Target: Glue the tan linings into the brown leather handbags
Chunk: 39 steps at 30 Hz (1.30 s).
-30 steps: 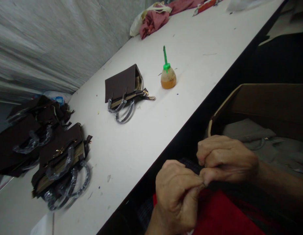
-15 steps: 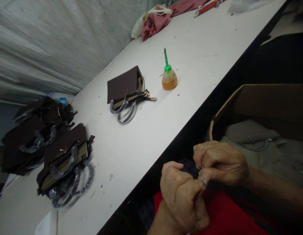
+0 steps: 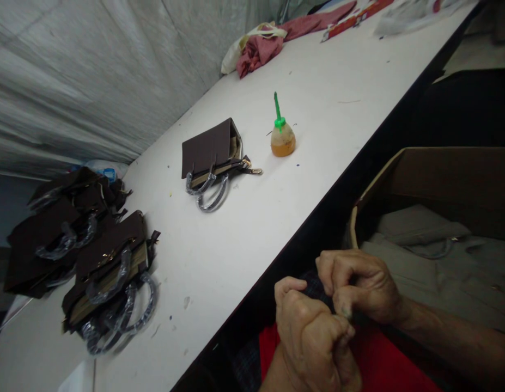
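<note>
My left hand [image 3: 313,332] and my right hand [image 3: 360,286] are close together over my lap, just off the table's near edge. Both are closed, with the fingers curled and the thumbs pressed in. Whatever they pinch is too small or hidden to make out. On the table, a dark brown handbag [image 3: 207,147] lies on its side, its handles wrapped in clear plastic and a zip pull sticking out. Beside it stands a squat bottle [image 3: 283,142] with a green spout and amber liquid inside.
Several more brown handbags [image 3: 105,256] are piled at the left of the white table [image 3: 244,234]. Pink cloth [image 3: 258,51] and a red packet [image 3: 358,19] lie at the far end. A cardboard box [image 3: 448,174] with grey-green items [image 3: 424,245] stands to the right.
My right hand has shifted slightly left and down, and my left hand slightly right and down. Both stay closed. The view has tilted a little; the handbags and bottle rest in place.
</note>
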Each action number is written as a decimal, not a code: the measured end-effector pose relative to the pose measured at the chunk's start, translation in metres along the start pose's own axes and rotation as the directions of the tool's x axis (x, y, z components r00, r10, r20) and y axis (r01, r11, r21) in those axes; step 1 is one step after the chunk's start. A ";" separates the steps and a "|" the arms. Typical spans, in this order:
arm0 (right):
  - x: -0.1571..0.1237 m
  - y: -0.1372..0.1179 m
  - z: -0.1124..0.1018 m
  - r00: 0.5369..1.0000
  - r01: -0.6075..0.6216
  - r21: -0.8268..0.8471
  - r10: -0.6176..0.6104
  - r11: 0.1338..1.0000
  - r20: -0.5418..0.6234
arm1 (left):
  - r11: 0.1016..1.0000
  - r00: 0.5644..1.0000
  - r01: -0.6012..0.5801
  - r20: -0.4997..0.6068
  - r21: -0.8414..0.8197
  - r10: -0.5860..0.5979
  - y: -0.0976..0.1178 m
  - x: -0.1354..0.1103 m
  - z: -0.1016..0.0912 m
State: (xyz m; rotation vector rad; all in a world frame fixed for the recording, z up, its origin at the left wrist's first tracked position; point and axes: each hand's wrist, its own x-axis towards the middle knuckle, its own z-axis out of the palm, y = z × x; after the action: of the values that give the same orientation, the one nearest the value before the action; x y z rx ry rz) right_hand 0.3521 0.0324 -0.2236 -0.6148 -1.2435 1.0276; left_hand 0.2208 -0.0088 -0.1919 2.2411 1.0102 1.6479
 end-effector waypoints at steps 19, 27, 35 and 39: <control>-0.001 0.018 -0.030 0.980 -0.173 0.043 0.176 0.984 -0.090 | 0.006 0.306 0.720 0.310 -0.694 -0.900 -0.011 -0.006 0.021; 0.001 0.004 -0.023 0.984 -0.173 -0.183 0.161 0.968 -0.081 | -0.148 0.226 0.633 0.364 -0.760 -0.904 -0.012 0.001 0.022; 0.008 -0.010 -0.018 0.985 0.146 -0.463 -0.083 0.874 0.153 | -0.158 0.256 0.622 0.390 -0.767 -0.884 -0.010 0.005 0.024; 0.012 -0.010 -0.014 0.975 0.217 -0.560 -0.154 0.799 0.158 | -0.129 0.266 0.675 0.403 -0.726 -0.876 -0.008 0.003 0.024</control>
State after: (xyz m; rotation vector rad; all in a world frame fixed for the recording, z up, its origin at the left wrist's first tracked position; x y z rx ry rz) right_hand 0.3685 0.0408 -0.2131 -0.8870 -1.6925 0.5064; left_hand 0.2393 0.0049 -0.2021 0.4149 0.9517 1.2149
